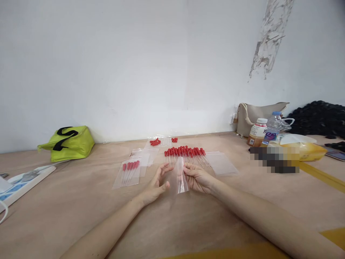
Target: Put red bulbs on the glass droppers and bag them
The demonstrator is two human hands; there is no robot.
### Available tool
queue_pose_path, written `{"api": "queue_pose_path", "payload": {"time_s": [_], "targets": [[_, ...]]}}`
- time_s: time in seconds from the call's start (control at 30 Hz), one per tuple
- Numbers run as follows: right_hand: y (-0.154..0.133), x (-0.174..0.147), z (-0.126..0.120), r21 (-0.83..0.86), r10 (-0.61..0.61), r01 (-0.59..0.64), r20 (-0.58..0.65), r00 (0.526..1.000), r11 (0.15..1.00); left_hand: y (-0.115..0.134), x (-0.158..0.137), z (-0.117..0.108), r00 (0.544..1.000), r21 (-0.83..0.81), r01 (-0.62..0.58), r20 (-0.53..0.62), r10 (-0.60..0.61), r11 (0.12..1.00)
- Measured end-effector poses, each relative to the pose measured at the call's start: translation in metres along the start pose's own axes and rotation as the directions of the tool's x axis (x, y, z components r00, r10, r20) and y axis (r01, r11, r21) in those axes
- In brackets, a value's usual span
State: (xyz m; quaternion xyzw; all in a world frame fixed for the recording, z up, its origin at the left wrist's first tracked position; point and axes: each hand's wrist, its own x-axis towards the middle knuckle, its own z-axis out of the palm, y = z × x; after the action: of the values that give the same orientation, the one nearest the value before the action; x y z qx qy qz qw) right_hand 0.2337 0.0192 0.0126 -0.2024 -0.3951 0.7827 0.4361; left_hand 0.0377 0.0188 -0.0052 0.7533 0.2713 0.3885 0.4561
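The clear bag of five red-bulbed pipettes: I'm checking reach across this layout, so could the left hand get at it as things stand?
Probably yes: the left hand appears to grip nothing, the clear bag of pipettes lies close by to its left, and nothing visible stands between them.

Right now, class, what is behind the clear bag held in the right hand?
Behind the clear bag, a row of red-topped droppers shows above and to either side. The bag and the right hand hide some of their lower ends, which cannot be seen.
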Motion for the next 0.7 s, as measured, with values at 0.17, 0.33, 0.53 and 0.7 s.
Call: {"api": "queue_pose_path", "payload": {"time_s": [0.17, 0.33, 0.53, 0.7], "targets": [[0.005, -0.001, -0.005, -0.212, -0.054, 0.008, -0.211, 0.976, 0.977, 0.007, 0.0, -0.016, 0.982, -0.021, 0.172, 0.077, -0.17, 0.985], [0.018, -0.004, -0.025, -0.645, -0.166, -0.132, -0.38, 0.91, 0.753, 0.013, 0.001, -0.042, 0.974, 0.415, 0.225, -0.059, -0.221, 0.881], [0.031, -0.004, -0.04, -0.769, -0.277, -0.045, -0.283, 0.918, 0.638, 0.019, -0.014, -0.002, 0.999, 0.767, -0.034, 0.05, -0.007, 0.641], [0.016, -0.015, -0.048, -0.883, -0.226, -0.042, -0.165, 0.96, 0.468, 0.016, -0.023, 0.017, 0.959, 0.78, -0.102, 0.241, -0.146, 0.617]]}}
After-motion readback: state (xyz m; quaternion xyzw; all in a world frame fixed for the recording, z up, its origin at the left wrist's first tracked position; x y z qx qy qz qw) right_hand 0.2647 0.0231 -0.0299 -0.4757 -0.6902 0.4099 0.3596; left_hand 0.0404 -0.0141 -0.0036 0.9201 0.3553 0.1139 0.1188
